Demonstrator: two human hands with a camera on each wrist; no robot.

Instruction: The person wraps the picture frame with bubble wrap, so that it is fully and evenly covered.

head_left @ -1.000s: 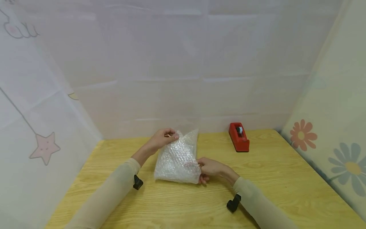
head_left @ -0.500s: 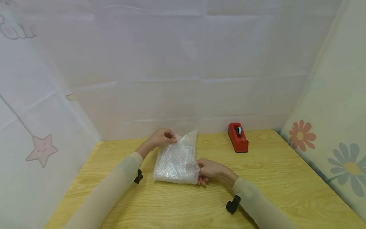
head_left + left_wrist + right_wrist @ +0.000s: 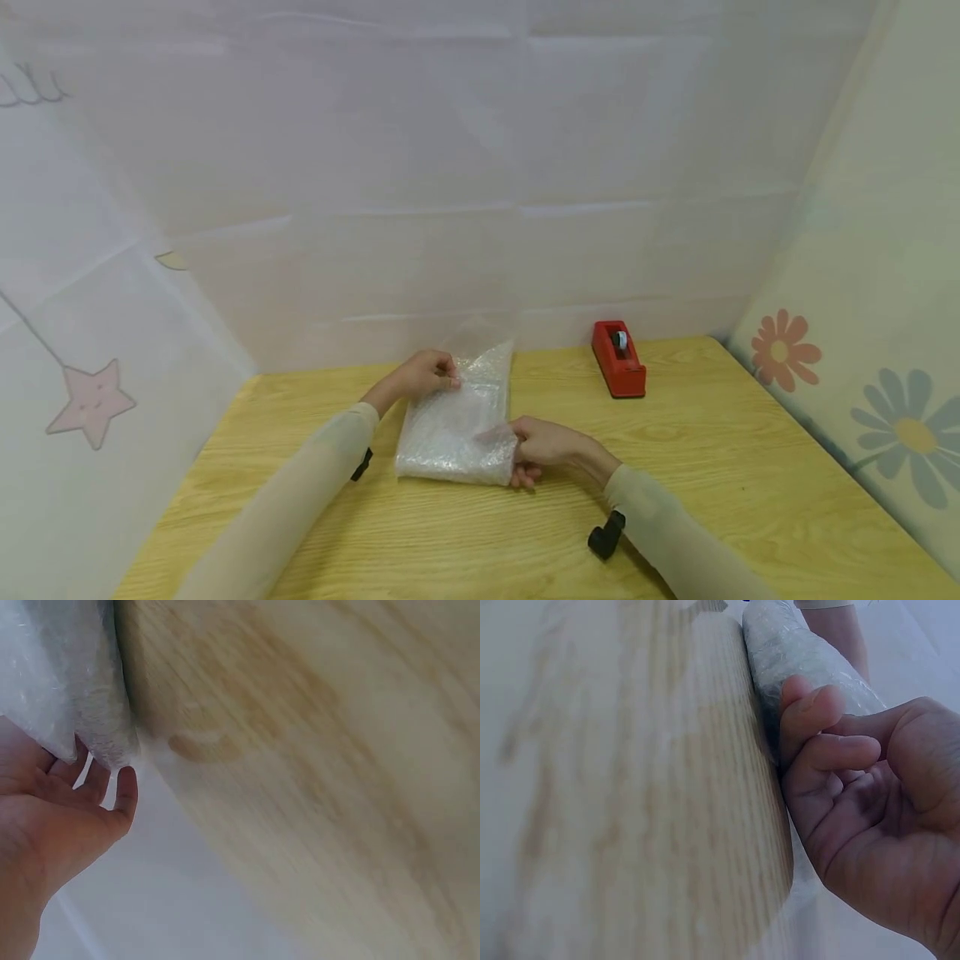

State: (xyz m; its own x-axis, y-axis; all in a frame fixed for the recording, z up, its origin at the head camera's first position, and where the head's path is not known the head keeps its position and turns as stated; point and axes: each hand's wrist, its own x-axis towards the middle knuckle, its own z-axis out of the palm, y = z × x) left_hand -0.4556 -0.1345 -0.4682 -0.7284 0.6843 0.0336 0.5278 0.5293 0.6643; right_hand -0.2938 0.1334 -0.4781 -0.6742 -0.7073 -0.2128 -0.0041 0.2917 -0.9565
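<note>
A folded piece of clear bubble wrap (image 3: 453, 437) lies on the wooden table in the middle of the head view, its far end peaking up by the back wall. At its upper left, my left hand (image 3: 423, 375) pinches the film between thumb and fingers. My right hand (image 3: 547, 443) grips the right side near the front corner, the thumb over the top. In the left wrist view, fingers of the left hand (image 3: 60, 817) curl at the edge of the wrap (image 3: 56, 667). Curled fingers of the right hand (image 3: 885, 795) sit low beside the wrap (image 3: 810, 660) in the right wrist view.
A red tape dispenser (image 3: 618, 367) with a small roll stands at the back right of the table (image 3: 735, 475). White sheeting (image 3: 405, 250) hangs right behind the table's back edge. Patterned sheets with a star (image 3: 90, 404) and flowers (image 3: 780, 350) flank both sides.
My left hand has come down slightly toward me, and the wrap's top layer lies flatter. The right hand keeps its grip at the right side. The head view has shifted a little.
</note>
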